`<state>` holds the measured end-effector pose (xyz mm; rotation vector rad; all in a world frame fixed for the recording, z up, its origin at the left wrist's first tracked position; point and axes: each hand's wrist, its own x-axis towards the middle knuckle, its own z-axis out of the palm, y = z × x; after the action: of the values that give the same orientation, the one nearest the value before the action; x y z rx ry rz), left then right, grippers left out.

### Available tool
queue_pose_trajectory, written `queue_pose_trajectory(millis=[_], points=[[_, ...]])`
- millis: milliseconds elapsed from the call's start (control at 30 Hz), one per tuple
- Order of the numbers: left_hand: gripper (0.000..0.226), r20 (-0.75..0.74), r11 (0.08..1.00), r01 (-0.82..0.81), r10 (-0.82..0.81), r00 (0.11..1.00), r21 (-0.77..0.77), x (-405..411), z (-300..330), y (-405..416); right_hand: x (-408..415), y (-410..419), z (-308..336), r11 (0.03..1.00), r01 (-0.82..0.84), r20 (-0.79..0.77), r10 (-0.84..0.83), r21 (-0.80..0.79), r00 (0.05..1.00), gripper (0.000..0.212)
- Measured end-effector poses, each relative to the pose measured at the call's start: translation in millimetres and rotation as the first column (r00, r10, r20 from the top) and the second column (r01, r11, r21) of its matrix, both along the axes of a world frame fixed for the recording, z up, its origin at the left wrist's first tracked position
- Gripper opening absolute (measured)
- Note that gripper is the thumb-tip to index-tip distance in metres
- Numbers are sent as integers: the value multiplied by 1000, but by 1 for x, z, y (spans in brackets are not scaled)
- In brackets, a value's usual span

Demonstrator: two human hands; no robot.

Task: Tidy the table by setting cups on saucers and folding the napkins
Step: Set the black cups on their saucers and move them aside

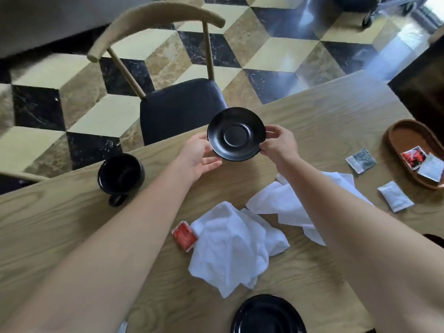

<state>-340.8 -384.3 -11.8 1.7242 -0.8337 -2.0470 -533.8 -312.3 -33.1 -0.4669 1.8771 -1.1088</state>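
Black saucer [236, 134], matte, round, with a shallow ring at its centre, tilted toward the camera and held above the far edge of the wooden table [336, 102]. Left hand [195, 157] cupped under its near-left rim, right hand [277, 143] pinching the right rim between thumb and fingers. Black cup [120, 175] standing empty on the table well to the left, handle pointing toward the near side, not on any saucer. Two white napkins lying crumpled and unfolded: crumpled napkin [230, 246] in the middle, second napkin [295, 205] partly hidden beneath the right forearm. Second black saucer [266, 313] at the bottom edge, cut off by the frame. Red packet [184, 235] touching the crumpled napkin's left side. Wooden tray [406, 138] at far right, cut off, holding sachets whose print cannot be read. Two more sachets loose beside it, lettering too blurred to make out.
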Motion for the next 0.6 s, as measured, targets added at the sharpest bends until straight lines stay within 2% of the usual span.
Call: queue_pose_trajectory(millis=[200, 367, 600], points=[[49, 11, 995, -93, 93, 996, 36, 40, -8, -4, 39, -21, -8, 997, -80, -76, 82, 19, 994, 53], [59, 10, 992, -115, 114, 993, 51, 53, -10, -9, 50, -32, -13, 994, -94, -84, 99, 62, 992, 55], [50, 39, 987, -158, 156, 987, 39, 60, -17, -8, 58, -35, -23, 989, -103, -75, 111, 108, 991, 55]])
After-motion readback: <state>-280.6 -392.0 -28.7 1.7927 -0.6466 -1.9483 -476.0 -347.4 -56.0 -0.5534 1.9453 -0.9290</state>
